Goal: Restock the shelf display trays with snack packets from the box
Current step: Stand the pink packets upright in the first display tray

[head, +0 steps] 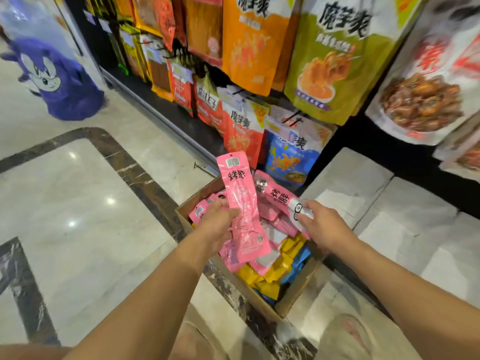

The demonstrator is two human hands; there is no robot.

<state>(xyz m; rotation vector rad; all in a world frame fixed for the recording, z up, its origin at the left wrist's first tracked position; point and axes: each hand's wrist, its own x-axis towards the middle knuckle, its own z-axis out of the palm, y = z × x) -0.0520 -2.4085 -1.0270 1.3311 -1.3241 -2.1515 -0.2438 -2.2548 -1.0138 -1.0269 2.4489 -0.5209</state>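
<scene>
Cropped, covered, blurred
Hanging bags point(337, 61) run off the top edge; the left hand point(217, 226) and pink packet point(241, 193) cover part of the box point(298, 292); the purple figure point(59, 81) is blurred.

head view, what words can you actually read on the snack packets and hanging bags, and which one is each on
"魔芋爽": on the large green and white hanging bag.
"魔芋爽": on the small red-orange hanging bag.
"烤脖", as far as it reads: on the long pink packet held by the left hand.
Second pink packet, held by the right hand: characters too blurred to read.
Smaller print everywhere: too small or blurred to read.
</scene>
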